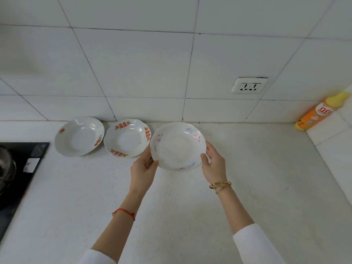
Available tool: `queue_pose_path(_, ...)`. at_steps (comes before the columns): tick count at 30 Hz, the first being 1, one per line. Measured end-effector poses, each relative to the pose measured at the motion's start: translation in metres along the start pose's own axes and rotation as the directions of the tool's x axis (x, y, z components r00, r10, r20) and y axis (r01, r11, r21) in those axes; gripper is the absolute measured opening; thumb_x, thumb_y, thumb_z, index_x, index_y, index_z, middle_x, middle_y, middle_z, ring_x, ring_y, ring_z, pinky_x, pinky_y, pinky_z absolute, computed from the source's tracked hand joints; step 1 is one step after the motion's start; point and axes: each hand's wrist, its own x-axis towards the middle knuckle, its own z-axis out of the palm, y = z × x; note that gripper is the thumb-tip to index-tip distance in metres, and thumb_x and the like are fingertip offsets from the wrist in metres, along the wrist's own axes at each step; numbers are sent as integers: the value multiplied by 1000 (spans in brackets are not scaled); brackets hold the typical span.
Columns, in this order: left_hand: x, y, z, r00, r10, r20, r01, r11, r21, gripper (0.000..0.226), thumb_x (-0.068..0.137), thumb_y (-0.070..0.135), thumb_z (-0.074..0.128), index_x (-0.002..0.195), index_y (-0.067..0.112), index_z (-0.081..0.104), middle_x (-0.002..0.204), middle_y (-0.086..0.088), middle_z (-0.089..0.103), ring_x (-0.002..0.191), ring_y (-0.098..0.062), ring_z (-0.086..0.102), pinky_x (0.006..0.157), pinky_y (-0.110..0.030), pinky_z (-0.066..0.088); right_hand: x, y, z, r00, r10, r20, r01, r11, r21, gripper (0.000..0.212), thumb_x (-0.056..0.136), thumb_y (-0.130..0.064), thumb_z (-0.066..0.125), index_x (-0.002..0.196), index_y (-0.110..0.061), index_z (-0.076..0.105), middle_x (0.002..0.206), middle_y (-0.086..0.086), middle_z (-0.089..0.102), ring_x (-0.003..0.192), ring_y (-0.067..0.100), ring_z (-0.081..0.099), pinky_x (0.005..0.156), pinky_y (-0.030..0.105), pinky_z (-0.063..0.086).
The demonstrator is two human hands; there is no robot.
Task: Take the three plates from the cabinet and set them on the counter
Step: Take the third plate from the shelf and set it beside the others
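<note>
A white plate with pink and blue flowers (178, 146) is held over the pale counter (171, 206), close to the tiled wall. My left hand (143, 168) grips its left rim and my right hand (214, 164) grips its right rim. Whether it touches the counter I cannot tell. Left of it, a white plate with red and orange characters (126, 139) lies on the counter. Further left lies a white plate with small red marks (79, 137). The two resting plates nearly touch each other.
A black cooktop (21, 168) with a dark pot (5, 168) on it fills the left edge. An orange bottle with a yellow cap (320, 112) stands in the right corner. A wall socket (248, 86) sits above the counter. No cabinet is in view.
</note>
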Motion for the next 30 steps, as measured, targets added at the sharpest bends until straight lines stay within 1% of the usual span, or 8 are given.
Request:
queue_pose_path(2,16,-7,7,1000,-16,-1,16,1000,4,58,88,3,58,139,30,51,125,14,66,117,2,58,87,0,43,17,8,8,1000,12,1,-12,999,-31,47,89,-2,47,131,-23,50,100,-15,64,99,14,63,80,10,45)
queue_pose_path(4,30,-15,13,1000,-26,4,26,1000,0,59,89,3,57,140,31,49,126,14,65,117,2,58,87,0,43,34,17,17,1000,20,1,-20,997,-69,48,88,-1,46,130,-23,51,99,-3,71,98,20,64,78,21,50)
queue_pose_path(8,56,-35,25,998,-55,-9,55,998,-14,57,90,4,57,140,31,49,121,20,66,113,9,58,97,-12,45,64,36,35,995,90,48,-85,991,-102,47,86,-1,46,128,-22,52,100,3,71,100,24,65,78,26,50)
queue_pose_path(11,74,-51,32,997,-72,-18,73,997,6,63,89,-1,55,142,30,46,123,15,66,117,2,59,98,-19,47,82,51,49,988,133,76,-123,984,-127,47,85,0,47,127,-21,52,101,9,71,100,29,65,83,34,52)
queue_pose_path(17,97,-69,45,996,-80,-36,80,997,9,63,88,-2,55,140,34,47,119,17,64,110,14,55,86,2,41,106,75,70,977,186,100,-170,974,-149,45,85,-1,49,127,-16,51,102,13,70,101,30,64,88,40,52)
queue_pose_path(21,106,-78,50,995,-80,-52,83,995,56,61,90,3,55,126,51,44,110,20,62,101,11,58,85,-3,42,117,84,76,979,180,97,-163,973,-165,44,86,-2,50,128,-14,51,101,13,71,95,29,65,83,35,52)
queue_pose_path(24,111,-85,54,992,-107,-61,112,991,69,53,90,4,55,131,37,50,111,12,65,103,-3,60,95,-19,45,121,88,79,975,183,124,-159,971,-180,45,88,-3,51,132,-14,48,103,10,71,96,26,65,81,27,49)
queue_pose_path(30,116,-90,57,987,-140,-78,147,984,103,53,91,3,54,137,28,48,113,11,64,101,1,58,98,-18,42,127,91,81,978,165,129,-141,974,-179,46,90,-5,50,134,-15,47,104,8,71,94,22,65,78,22,46)
